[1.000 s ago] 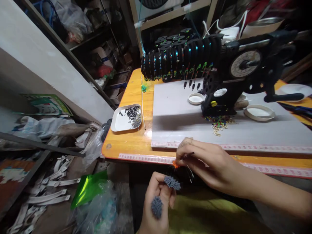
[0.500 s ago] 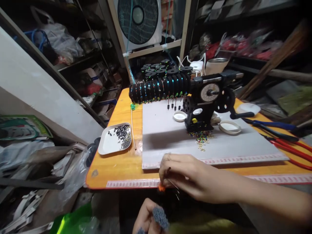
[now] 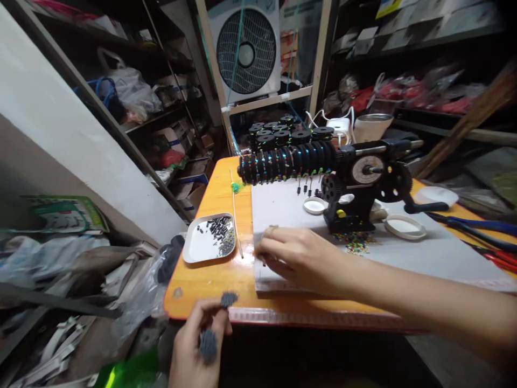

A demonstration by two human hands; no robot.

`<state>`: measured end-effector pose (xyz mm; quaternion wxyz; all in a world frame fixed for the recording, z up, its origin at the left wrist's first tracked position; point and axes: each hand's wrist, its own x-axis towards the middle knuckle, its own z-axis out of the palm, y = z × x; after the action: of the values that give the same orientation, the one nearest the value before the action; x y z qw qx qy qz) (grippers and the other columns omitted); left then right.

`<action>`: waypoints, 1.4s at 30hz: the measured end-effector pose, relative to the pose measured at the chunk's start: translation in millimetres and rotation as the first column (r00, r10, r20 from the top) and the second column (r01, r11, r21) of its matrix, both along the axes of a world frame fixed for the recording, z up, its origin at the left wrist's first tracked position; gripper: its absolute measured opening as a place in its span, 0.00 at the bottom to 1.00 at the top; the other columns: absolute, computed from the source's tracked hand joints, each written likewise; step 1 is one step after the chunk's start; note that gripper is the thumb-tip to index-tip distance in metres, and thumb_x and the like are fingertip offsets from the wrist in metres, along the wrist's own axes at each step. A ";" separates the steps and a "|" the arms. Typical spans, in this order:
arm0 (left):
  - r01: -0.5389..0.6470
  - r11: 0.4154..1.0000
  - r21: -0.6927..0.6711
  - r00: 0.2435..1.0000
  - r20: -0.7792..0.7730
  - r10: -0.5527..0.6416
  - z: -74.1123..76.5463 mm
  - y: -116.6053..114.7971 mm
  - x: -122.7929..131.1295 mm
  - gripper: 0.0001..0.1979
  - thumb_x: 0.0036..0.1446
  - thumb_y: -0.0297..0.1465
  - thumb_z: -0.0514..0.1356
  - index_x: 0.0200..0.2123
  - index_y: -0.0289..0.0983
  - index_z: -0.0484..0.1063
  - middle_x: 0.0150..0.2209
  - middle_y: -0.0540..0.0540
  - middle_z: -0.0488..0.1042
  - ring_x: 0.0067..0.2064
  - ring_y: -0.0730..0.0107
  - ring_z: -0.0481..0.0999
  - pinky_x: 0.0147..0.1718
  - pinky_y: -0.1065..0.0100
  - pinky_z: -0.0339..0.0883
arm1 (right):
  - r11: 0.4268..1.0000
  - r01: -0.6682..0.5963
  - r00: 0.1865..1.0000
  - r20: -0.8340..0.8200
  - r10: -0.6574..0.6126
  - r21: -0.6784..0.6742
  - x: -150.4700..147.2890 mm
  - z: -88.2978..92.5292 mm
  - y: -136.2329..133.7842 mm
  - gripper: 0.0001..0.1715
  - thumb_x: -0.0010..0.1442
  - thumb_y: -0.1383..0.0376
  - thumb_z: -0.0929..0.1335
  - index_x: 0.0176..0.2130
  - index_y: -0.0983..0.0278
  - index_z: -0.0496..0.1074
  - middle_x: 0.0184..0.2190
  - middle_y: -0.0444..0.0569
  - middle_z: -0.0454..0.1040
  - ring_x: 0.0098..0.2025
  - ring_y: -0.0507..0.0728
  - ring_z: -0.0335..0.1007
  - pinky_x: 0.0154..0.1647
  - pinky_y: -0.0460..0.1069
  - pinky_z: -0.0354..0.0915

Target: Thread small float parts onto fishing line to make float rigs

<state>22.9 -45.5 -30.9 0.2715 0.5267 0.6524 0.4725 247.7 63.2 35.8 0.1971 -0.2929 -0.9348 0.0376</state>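
Note:
My right hand (image 3: 294,253) reaches over the left front part of a grey board (image 3: 278,210). Its fingers are bent together, with a small dark tip showing under them; what they grip is mostly hidden. My left hand (image 3: 197,339) is low at the table's front edge, its fingers curled and closed. Grey-blue fuzzy pads cover the thumb (image 3: 208,346) and a fingertip (image 3: 229,299); I cannot make out anything between them. Left of my right hand lies a white tray (image 3: 194,250) with black cylindrical pieces (image 3: 221,230) and small grey metal bits.
A black hand-cranked machine (image 3: 355,188) on the board carries a row of black discs (image 3: 286,161). Beads (image 3: 357,242) are scattered before it. Shallow white lids (image 3: 405,227), a thin stick (image 3: 237,226) and pliers (image 3: 476,229) lie around. Black spools (image 3: 278,132) stand behind.
My right hand has moved away from my left, forward onto the board. An orange bit seen at its fingertips before is now mostly hidden. The camera view has shifted.

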 end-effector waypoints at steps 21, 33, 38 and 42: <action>0.068 0.997 0.036 0.887 -0.461 -0.044 -5.1 49.3 -55.2 0.19 0.59 0.25 0.50 0.52 0.36 0.69 0.52 0.35 0.71 0.56 0.49 0.73 0.58 0.46 0.65 | 0.980 0.070 0.987 0.131 -0.096 0.188 8.2 2.7 4.3 0.21 0.61 0.81 0.65 0.53 0.70 0.71 0.42 0.57 0.78 0.42 0.60 0.77 0.40 0.53 0.75; 0.324 0.923 0.210 0.793 0.472 -0.386 54.1 88.5 102.0 0.34 0.60 0.33 0.66 0.66 0.44 0.57 0.71 0.36 0.58 0.71 0.52 0.58 0.68 0.54 0.54 | 0.980 0.174 0.875 -0.473 -0.107 0.101 107.7 -0.6 -59.6 0.16 0.65 0.76 0.66 0.50 0.62 0.71 0.36 0.48 0.80 0.36 0.53 0.78 0.37 0.45 0.71; 0.363 0.919 0.154 0.739 0.553 -0.385 64.4 141.9 161.4 0.26 0.56 0.30 0.70 0.55 0.36 0.66 0.61 0.32 0.73 0.65 0.53 0.69 0.64 0.55 0.59 | 0.974 0.186 0.860 -0.501 -0.098 0.130 128.2 -1.7 -75.8 0.20 0.63 0.76 0.66 0.51 0.58 0.71 0.38 0.47 0.83 0.38 0.53 0.81 0.38 0.43 0.74; 0.352 0.925 0.145 0.713 0.598 -0.365 64.5 152.0 180.6 0.23 0.50 0.31 0.73 0.47 0.35 0.68 0.47 0.38 0.81 0.55 0.58 0.78 0.57 0.59 0.64 | 0.973 0.191 0.857 -0.506 -0.102 0.127 144.2 -14.2 -79.4 0.20 0.63 0.75 0.67 0.52 0.58 0.71 0.40 0.47 0.83 0.38 0.53 0.82 0.39 0.43 0.75</action>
<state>203.5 106.5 33.6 0.5497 0.4631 0.4087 0.5624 391.9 -16.2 21.6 0.4572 -0.3259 -0.8273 0.0152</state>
